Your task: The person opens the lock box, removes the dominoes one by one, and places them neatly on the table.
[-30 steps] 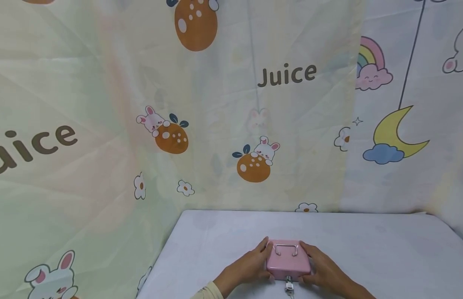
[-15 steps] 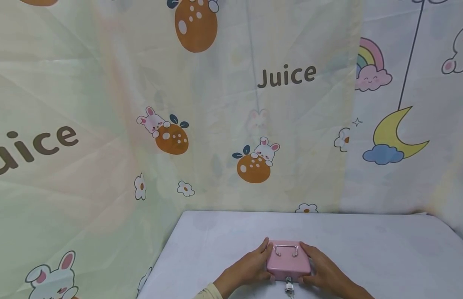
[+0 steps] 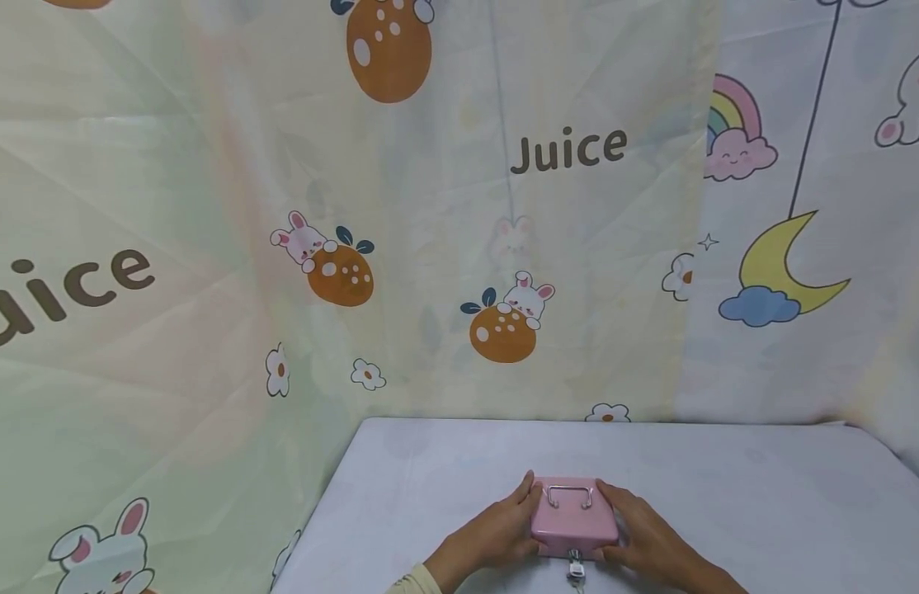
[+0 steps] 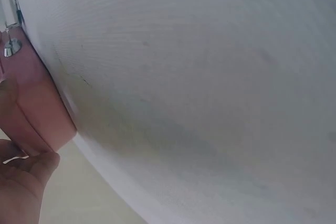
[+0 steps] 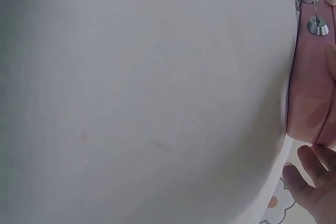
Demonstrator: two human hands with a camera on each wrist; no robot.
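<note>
pink box (image 3: pixel 574 528), right there in the near part of the white table (image 3: pixel 430 470), lid down, sitting flat, and both hands are on it! left hand (image 3: pixel 500 532) grips the left side, fingertips wrapping from the back corner round to the front; right hand (image 3: pixel 648 536) answers from the other flank, grasping the right side the same way. look at the front face now: a round silver lock (image 5: pixel 317 28), and dangling from it a small bunch of keys (image 3: pixel 576 569), between the two hands. up top, a thin metal handle (image 3: pixel 569 488) leans toward the back edge, neither hand touching it. a pale sleeve (image 3: pixel 415 581) shows at the left wrist. and behind the table, the printed cloth (image 3: pixel 430 181), all rabbits, oranges and flowers, with a yellow moon (image 3: pixel 771 264) over to the right.
</note>
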